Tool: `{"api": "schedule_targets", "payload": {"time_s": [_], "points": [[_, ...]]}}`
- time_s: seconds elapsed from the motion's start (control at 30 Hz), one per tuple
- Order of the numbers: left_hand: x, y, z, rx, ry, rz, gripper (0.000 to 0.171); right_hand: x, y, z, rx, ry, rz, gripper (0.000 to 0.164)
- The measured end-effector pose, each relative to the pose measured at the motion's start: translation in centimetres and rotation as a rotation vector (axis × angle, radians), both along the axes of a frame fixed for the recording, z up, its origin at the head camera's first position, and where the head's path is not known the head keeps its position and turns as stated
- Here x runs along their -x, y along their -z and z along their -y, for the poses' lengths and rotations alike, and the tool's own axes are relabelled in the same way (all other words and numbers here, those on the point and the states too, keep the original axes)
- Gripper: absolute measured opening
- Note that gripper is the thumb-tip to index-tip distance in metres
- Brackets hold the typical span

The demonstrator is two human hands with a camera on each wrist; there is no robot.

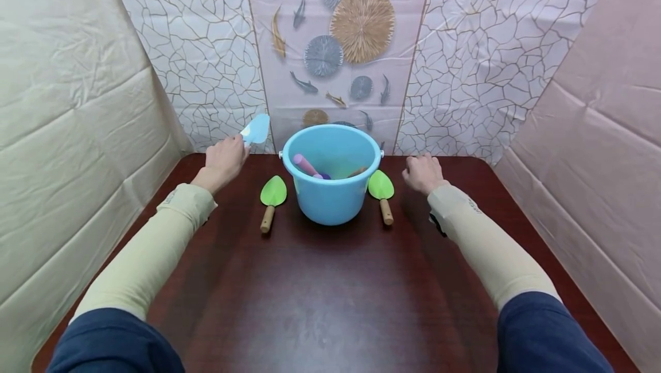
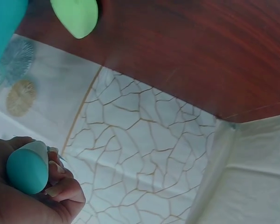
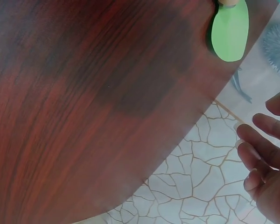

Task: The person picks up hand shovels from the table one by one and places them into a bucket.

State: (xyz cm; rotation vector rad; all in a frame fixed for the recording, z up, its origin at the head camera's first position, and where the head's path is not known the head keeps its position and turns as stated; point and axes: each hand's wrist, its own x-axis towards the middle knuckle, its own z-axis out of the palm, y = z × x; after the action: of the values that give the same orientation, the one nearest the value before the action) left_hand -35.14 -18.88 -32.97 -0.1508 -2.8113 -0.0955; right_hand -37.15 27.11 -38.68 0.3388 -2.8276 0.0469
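Note:
My left hand (image 1: 224,159) grips a small light-blue trowel (image 1: 257,129), held up left of the bucket with its blade pointing up and to the right. In the left wrist view, the rounded teal end of its handle (image 2: 28,171) pokes out of the curled fingers. A light-blue bucket (image 1: 330,201) stands upright at the far middle of the table, with a pink handle (image 1: 304,164) and other partly hidden pieces inside. To the right of the bucket, my right hand (image 1: 423,172) hovers with loosely bent fingers and nothing in them. Nearest to it lies a green trowel (image 1: 381,185).
Another green trowel (image 1: 273,191) with a wooden handle lies left of the bucket. The dark red-brown table (image 1: 320,304) ends at a patterned cloth backdrop (image 1: 465,63). Pale cloth walls (image 1: 67,132) rise along both sides.

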Motion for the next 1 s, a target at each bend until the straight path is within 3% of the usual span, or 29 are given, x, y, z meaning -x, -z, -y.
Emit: {"api": "schedule_targets", "payload": {"time_s": [0.27, 0.53, 1.0], "points": [[0.0, -1.5, -1.1, 0.004, 0.029, -0.016, 0.036, 0.1, 0.0, -0.2, 0.002, 0.010, 0.025, 0.022], [-0.1, -2.6, -1.7, -0.001, 0.083, -0.062, 0.028, 0.6, -0.1, -0.4, -0.004, 0.001, 0.013, 0.027], [0.1, -4.3, -3.7, 0.006, 0.162, -0.070, 0.025, 0.8, -0.4, -0.1, -0.003, 0.013, 0.041, 0.026]]}}
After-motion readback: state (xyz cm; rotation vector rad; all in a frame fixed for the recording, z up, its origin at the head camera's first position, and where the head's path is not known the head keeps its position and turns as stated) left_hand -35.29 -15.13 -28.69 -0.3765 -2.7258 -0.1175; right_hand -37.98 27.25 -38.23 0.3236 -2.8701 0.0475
